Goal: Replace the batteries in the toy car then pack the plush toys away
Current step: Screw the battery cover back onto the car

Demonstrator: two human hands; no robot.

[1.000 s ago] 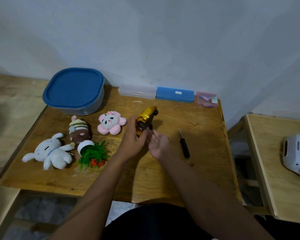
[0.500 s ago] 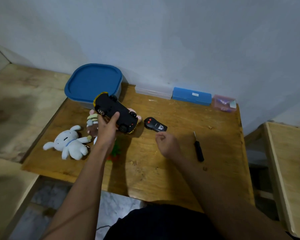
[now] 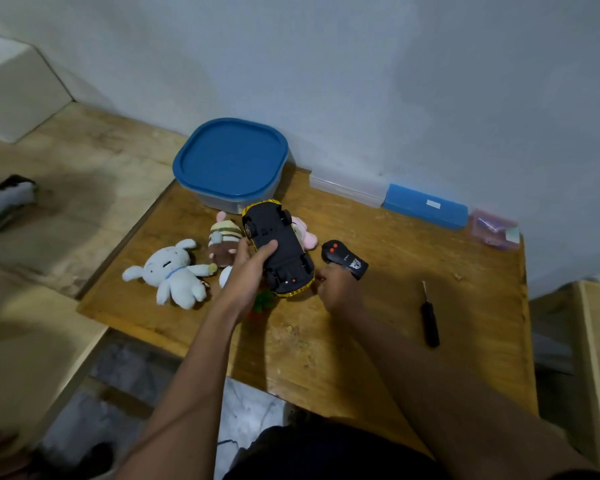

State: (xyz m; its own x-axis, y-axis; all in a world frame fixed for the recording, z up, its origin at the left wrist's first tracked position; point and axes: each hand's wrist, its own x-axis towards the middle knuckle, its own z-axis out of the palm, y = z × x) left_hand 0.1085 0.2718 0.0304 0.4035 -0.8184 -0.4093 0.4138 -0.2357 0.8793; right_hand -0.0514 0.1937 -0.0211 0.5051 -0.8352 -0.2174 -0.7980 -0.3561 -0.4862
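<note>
Currently the left hand (image 3: 248,271) is gripping the toy car (image 3: 278,251) underside-up, long axis running away from the person. The right hand (image 3: 338,289) is curling at the car's near end, grasp unclear, the screwdriver (image 3: 430,320) lying farther right.

Pink plush (image 3: 308,234): mostly hidden behind toy car (image 3: 278,251); only an edge shows at the car's 3 o'clock.
Green leafy item (image 3: 265,300): largely covered by left grip (image 3: 252,270) and car.
Right grip (image 3: 340,291): fingers concealed at the car's 5 o'clock; hold indeterminate.
Blue case (image 3: 425,211): label too small to read.
Pink box (image 3: 494,228): contents blurred.
Dark-and-white object (image 3: 6,202), 9 o'clock: cut by frame edge, unidentifiable.
</note>
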